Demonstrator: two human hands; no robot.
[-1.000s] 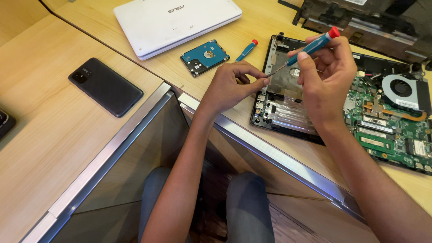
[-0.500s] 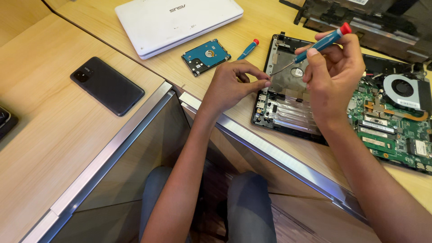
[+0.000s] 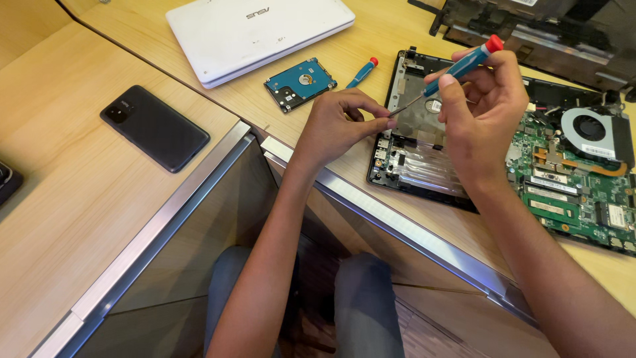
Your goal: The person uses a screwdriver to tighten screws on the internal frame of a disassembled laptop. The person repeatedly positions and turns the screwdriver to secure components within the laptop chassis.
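Since a second ago the blue screwdriver (image 3: 457, 68) has tilted up a little in the right hand (image 3: 487, 109), and the left hand (image 3: 338, 126) has closed its fingertips on the tip end; likely a small screw is being seated on or picked off the tip, though none is visible.

Left to right on the pale wood table (image 3: 79, 199): black phone (image 3: 154, 127), closed white laptop (image 3: 258, 33), bare hard drive (image 3: 300, 83), spare small screwdriver (image 3: 362, 71). Left hand pinched at the tip, right hand gripping the handle, both over the opened laptop base (image 3: 424, 159). Green mainboard (image 3: 576, 185) with fan (image 3: 593, 129) far right. Metal table edge and a dark gap run below, knees underneath.
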